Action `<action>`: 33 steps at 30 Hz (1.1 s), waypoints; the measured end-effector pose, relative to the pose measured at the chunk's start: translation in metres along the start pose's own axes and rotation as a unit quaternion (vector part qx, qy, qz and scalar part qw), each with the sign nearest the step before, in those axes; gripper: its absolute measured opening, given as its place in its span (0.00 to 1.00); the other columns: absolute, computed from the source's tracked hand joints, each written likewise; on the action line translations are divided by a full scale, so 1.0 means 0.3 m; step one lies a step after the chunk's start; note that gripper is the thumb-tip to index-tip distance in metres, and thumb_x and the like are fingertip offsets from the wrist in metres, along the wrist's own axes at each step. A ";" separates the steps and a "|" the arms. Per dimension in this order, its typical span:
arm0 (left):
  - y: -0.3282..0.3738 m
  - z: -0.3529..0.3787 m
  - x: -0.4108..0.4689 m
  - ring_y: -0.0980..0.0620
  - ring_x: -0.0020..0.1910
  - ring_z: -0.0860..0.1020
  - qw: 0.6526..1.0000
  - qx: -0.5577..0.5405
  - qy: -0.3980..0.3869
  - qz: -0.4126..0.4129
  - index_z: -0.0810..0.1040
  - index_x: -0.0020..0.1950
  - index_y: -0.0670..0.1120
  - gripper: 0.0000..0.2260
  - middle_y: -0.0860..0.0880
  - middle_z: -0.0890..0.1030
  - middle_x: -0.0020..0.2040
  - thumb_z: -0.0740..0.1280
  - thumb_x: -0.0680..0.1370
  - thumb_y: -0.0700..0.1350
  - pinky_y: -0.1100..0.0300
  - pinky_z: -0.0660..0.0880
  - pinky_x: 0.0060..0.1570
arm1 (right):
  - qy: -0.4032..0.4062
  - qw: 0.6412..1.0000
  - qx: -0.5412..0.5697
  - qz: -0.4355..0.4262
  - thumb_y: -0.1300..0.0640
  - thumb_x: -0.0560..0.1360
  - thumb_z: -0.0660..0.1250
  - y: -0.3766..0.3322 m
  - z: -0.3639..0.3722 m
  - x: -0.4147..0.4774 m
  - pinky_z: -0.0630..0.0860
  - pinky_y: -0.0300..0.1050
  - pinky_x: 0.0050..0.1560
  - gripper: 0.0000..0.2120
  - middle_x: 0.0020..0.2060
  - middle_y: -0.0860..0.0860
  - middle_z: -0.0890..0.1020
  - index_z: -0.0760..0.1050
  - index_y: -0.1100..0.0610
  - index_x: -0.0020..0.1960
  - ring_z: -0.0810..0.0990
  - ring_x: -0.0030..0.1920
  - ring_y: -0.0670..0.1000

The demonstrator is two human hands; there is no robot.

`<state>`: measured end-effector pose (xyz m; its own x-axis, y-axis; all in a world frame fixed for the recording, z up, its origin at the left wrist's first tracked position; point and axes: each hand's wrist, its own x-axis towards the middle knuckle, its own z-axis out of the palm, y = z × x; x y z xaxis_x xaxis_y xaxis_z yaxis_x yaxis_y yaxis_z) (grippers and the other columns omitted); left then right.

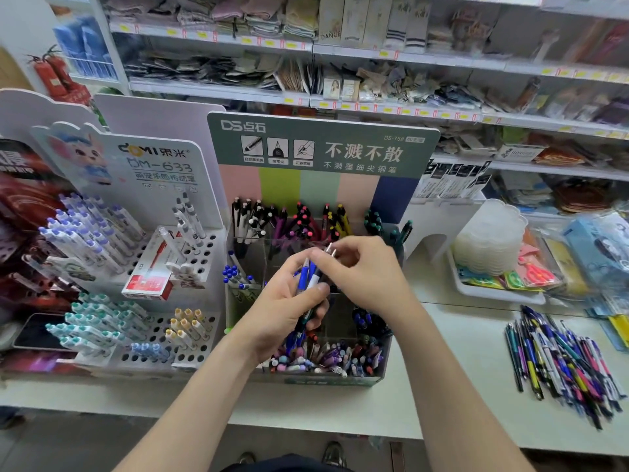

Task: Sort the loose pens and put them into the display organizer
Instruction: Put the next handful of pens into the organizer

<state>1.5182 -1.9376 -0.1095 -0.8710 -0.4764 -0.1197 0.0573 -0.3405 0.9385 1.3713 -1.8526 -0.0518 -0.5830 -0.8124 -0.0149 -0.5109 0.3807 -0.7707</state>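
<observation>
My left hand grips a small bundle of pens, blue and white ones showing between its fingers, above the middle of the clear display organizer. My right hand pinches the metal top end of one pen in that bundle. The organizer has a green header card and several compartments with pens grouped by cap colour. A pile of loose pens lies on the counter to the right, away from both hands.
A white perforated pen stand with blue and teal capped pens and a red pen box stands at left. A white tray with clear lids and packets sits at right. Stocked shelves fill the background. The counter edge runs in front.
</observation>
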 end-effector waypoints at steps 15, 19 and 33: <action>0.006 0.004 -0.049 0.48 0.33 0.77 0.974 0.132 -0.140 -0.122 0.63 0.77 0.58 0.29 0.37 0.86 0.54 0.71 0.83 0.38 0.60 0.75 0.27 | -0.051 0.952 0.283 0.108 0.51 0.80 0.74 0.129 0.043 -0.091 0.81 0.53 0.59 0.09 0.48 0.51 0.89 0.89 0.54 0.48 0.87 0.53 0.53; -0.027 -0.006 -0.058 0.50 0.34 0.74 0.968 0.171 -0.125 -0.135 0.65 0.76 0.56 0.22 0.43 0.87 0.55 0.66 0.86 0.40 0.61 0.72 0.30 | 0.124 0.913 0.387 0.043 0.56 0.88 0.61 0.125 0.030 -0.089 0.84 0.56 0.58 0.11 0.47 0.58 0.89 0.80 0.59 0.57 0.88 0.52 0.59; -0.092 0.036 -0.002 0.49 0.35 0.70 0.970 0.208 0.106 -0.070 0.68 0.68 0.53 0.13 0.52 0.86 0.53 0.57 0.87 0.38 0.56 0.68 0.31 | -0.023 0.982 0.020 0.184 0.57 0.85 0.57 0.177 -0.067 -0.124 0.69 0.46 0.35 0.08 0.49 0.55 0.78 0.64 0.52 0.64 0.77 0.43 0.52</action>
<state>1.5118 -1.9192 -0.1318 -0.7331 -0.6205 -0.2786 -0.2952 -0.0788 0.9522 1.3533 -1.7933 -0.0793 -0.6940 -0.6421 -0.3258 -0.2449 0.6361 -0.7317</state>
